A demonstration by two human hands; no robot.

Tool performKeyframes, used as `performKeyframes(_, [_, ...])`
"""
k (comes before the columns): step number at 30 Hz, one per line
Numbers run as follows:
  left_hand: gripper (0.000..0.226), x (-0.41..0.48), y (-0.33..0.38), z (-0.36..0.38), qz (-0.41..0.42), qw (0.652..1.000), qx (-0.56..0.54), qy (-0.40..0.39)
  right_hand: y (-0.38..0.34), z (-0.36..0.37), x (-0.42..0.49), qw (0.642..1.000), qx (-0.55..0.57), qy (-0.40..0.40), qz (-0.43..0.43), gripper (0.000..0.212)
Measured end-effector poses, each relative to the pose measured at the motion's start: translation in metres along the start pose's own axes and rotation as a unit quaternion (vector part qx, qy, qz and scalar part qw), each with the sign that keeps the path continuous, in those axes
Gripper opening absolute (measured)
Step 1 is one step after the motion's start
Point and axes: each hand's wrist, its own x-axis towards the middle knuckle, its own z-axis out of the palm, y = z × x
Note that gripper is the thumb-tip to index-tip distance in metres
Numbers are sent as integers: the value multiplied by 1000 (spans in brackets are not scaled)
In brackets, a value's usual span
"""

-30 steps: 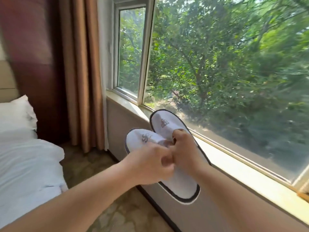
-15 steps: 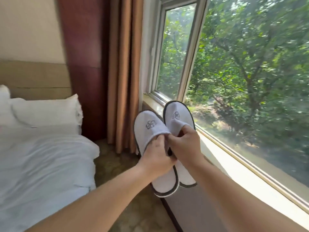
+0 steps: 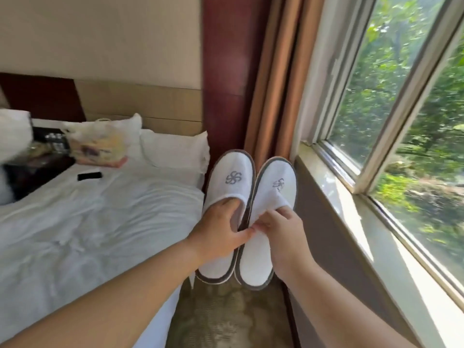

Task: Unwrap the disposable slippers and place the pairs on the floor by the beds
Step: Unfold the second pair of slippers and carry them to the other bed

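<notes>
Two white slippers with grey trim and a grey swirl logo are held side by side in the air, toes pointing away, above the strip of patterned carpet (image 3: 226,315) between bed and window wall. My left hand (image 3: 221,232) grips the left slipper (image 3: 229,182), fingers tucked into its opening. My right hand (image 3: 281,234) holds the right slipper (image 3: 273,187) by the edge of its upper. No wrapper shows on either slipper.
A bed (image 3: 88,227) with rumpled white sheets and pillows (image 3: 175,151) fills the left. On it lie a black phone (image 3: 90,176) and a plastic bag (image 3: 98,144). Tan curtains (image 3: 273,84) hang ahead. A window sill (image 3: 351,222) runs along the right.
The view has swung left from the window toward the bed. Both hands kept hold of the slippers, which now sit level and side by side rather than overlapped.
</notes>
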Motion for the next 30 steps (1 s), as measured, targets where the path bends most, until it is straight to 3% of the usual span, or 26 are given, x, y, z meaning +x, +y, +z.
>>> performKeyframes(5, [35, -10, -19, 27, -72, 991, 88, 75, 34, -3, 28, 991, 86, -76, 69, 13])
performKeyframes(9, [51, -25, -32, 43, -118, 968, 172, 136, 61, 11, 39, 982, 77, -132, 113, 18])
performKeyframes(13, [51, -37, -67, 47, -164, 959, 193, 129, 81, 31, 55, 967, 6, -190, 169, 16])
performKeyframes(17, [45, -51, -107, 50, -211, 954, 196, 86, 80, 50, 74, 917, -152, -295, 221, 14])
performKeyframes(20, [40, -56, -139, 53, -241, 955, 154, 80, 82, 60, 93, 909, -279, -283, 125, 10])
performKeyframes(22, [37, -56, -157, 56, -251, 956, 130, 73, 84, 63, 116, 915, -354, -190, -45, 10])
performKeyframes(24, [35, -57, -174, 60, -238, 962, 123, 60, 92, 63, 149, 891, -409, -117, -159, 32])
performKeyframes(25, [35, -57, -182, 62, -233, 964, 117, 55, 98, 63, 167, 894, -411, -109, -139, 44])
performKeyframes(27, [32, -58, -198, 64, -229, 967, 97, 55, 114, 65, 196, 933, -336, -131, 6, 52])
performKeyframes(30, [33, -61, -220, 65, -219, 971, 83, 55, 154, 70, 221, 939, -210, -207, 176, 36])
